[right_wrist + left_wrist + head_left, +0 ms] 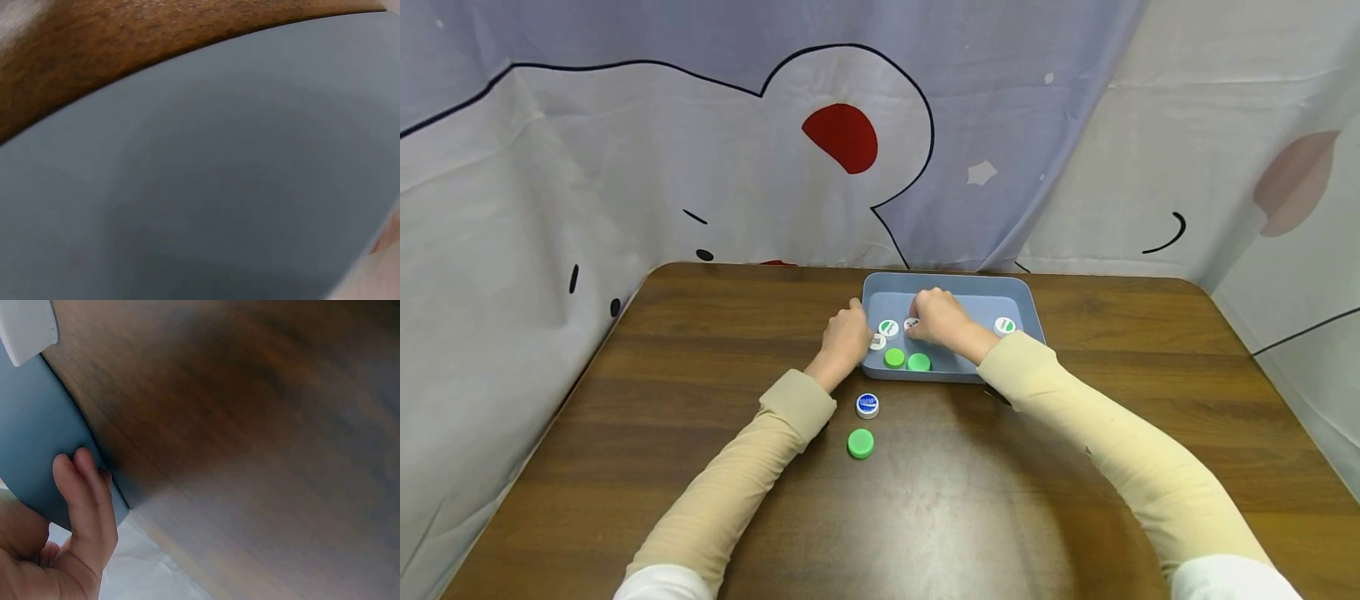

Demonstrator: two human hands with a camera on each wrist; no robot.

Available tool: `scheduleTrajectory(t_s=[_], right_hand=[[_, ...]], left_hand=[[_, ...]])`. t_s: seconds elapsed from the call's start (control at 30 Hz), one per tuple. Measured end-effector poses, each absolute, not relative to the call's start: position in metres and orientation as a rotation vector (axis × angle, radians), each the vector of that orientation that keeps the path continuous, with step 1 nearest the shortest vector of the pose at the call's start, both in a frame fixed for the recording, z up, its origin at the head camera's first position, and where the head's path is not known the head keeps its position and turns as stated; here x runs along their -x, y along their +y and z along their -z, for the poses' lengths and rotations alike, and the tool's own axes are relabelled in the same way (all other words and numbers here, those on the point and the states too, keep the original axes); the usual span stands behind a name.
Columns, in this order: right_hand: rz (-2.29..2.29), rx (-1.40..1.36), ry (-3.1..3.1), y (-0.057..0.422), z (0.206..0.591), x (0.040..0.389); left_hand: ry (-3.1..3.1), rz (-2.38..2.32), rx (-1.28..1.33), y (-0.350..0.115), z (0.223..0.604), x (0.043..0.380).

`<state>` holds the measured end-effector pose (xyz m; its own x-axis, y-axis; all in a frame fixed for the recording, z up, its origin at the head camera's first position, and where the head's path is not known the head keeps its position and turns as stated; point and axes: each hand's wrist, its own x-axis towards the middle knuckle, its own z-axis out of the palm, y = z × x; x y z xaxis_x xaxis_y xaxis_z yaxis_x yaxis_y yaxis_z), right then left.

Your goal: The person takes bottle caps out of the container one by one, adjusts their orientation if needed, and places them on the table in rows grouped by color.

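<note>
In the head view, a blue-grey tray [955,283] sits at the far side of the table. My left hand [846,335] grips its left edge, and in the left wrist view two fingers [87,500] lie along the tray's outer wall. Over the tray's inside, my right hand [942,318] pinches a white bottle cap [912,322] with dark marks, partly covered by the fingers. Around it in the tray lie a white-and-green cap [888,328], a white cap [877,342] near the left hand, a light green cap [894,358] and a green cap [918,362].
Another white-and-green cap [1003,326] lies at the tray's right side, beyond the right wrist. In front of the tray, a blue-and-white cap [867,406] and a green cap [861,443] rest on the wooden table [955,517]. A patterned curtain [737,167] hangs behind the table.
</note>
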<state>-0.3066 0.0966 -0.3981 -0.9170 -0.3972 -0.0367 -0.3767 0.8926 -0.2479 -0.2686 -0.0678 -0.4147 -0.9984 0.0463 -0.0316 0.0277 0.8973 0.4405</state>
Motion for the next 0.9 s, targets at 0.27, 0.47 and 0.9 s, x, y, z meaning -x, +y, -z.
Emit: scheduleTrajectory(t_s=[0.27,0.47,0.9], right_hand=[[0.365,0.618,2.985,0.097,0.3967,0.3047],[0.377,0.621,2.988,0.097,0.3982,0.3033],[0.418,0.583,2.982,0.0984,0.3997,0.3067]], left_hand=[[3.022,-0.694,-0.061,-0.0671,0.4135,0.2685],[3.025,-0.671,-0.06,-0.0672,0.4146,0.2676],[3.029,-0.695,-0.066,-0.0678,0.416,0.2683]])
